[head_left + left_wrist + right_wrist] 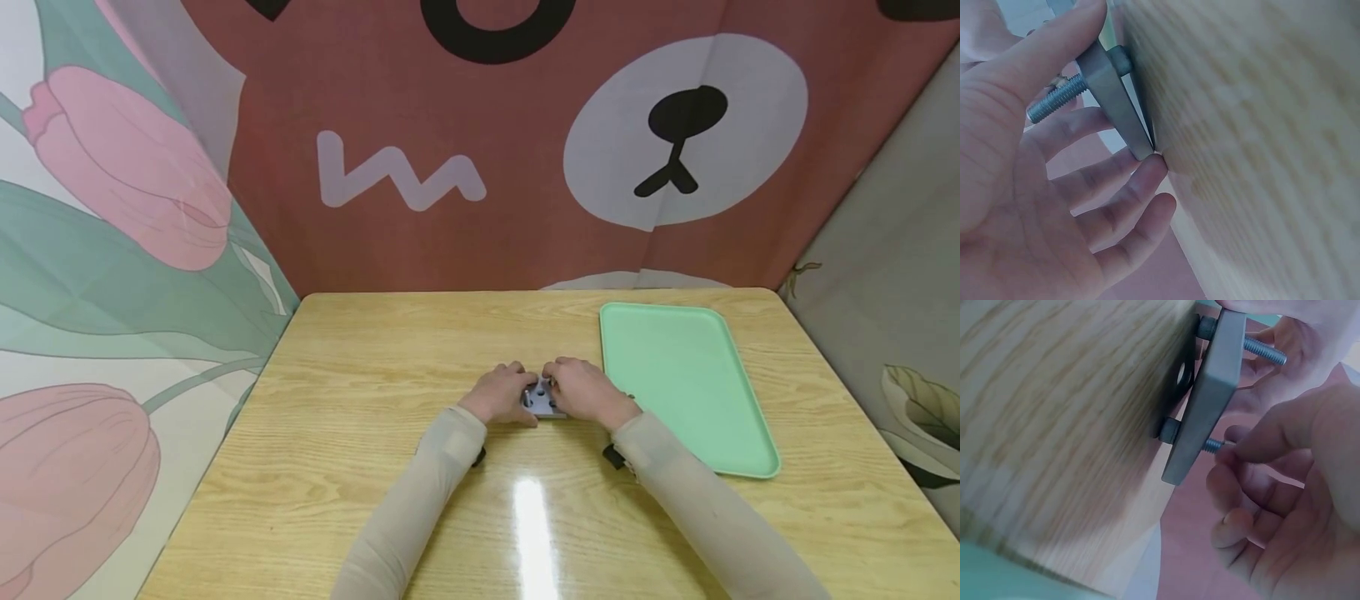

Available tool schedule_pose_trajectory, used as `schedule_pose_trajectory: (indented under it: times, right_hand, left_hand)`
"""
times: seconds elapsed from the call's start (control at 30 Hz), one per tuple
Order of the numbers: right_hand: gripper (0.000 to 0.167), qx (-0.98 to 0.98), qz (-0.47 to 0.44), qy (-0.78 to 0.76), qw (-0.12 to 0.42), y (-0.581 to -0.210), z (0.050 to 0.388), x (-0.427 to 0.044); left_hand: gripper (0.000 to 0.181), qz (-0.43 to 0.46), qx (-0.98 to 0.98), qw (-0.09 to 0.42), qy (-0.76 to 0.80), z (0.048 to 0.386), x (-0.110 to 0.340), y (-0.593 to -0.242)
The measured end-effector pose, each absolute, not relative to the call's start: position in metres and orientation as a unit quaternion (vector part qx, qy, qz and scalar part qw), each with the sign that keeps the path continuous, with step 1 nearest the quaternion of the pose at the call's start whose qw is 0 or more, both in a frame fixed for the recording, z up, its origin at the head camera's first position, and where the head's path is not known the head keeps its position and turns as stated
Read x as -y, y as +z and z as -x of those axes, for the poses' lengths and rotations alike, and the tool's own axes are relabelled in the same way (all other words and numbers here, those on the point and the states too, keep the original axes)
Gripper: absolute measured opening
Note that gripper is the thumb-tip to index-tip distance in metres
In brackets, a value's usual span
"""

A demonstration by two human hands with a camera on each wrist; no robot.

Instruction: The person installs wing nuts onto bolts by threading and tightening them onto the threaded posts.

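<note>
A small grey metal plate (542,405) is held just above the wooden table, with bolts through it. My left hand (497,395) grips the plate's left side, thumb on one edge and fingertips at the opposite one. Near that hand a bolt's threaded shank (1057,100) sticks out of the upper face. My right hand (588,392) pinches the threaded end of another bolt (1212,445) between thumb and fingers; the fingertips hide its tip. Under the plate, a round bolt head (1169,430) faces the wood in the right wrist view.
A light green tray (686,392) lies on the table to the right, beside my right forearm. The wooden tabletop (360,400) spreads around my hands. Behind it hangs a printed red cloth (517,108), with floral cloth (112,250) on the left.
</note>
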State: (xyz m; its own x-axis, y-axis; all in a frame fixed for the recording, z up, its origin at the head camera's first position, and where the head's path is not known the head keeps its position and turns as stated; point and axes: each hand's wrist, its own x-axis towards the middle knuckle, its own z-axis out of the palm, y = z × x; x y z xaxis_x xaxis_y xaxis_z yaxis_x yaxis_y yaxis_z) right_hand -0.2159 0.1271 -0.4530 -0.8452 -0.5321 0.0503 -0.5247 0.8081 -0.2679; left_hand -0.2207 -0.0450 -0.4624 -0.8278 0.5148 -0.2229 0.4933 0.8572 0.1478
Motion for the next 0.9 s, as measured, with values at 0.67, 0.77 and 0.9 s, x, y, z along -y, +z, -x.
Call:
schedule_pose_trajectory:
  times: [0.67, 0.77, 0.9]
  right_hand:
    - [0.011, -0.963, 0.248, -0.106, -0.024, -0.4585, 0.2204, -0.124]
    - [0.011, -0.964, 0.245, -0.103, -0.023, -0.4582, 0.2204, -0.1235]
    - [0.012, -0.964, 0.243, -0.11, -0.01, -0.4583, 0.2204, -0.1228]
  left_hand:
    - [0.075, -0.266, -0.955, 0.124, 0.044, 0.2181, 0.0445, -0.4645]
    - [0.075, -0.264, -0.955, 0.124, 0.044, 0.2179, 0.0447, -0.4643]
    - [0.076, -0.266, -0.955, 0.121, 0.046, 0.2173, 0.0457, -0.4651]
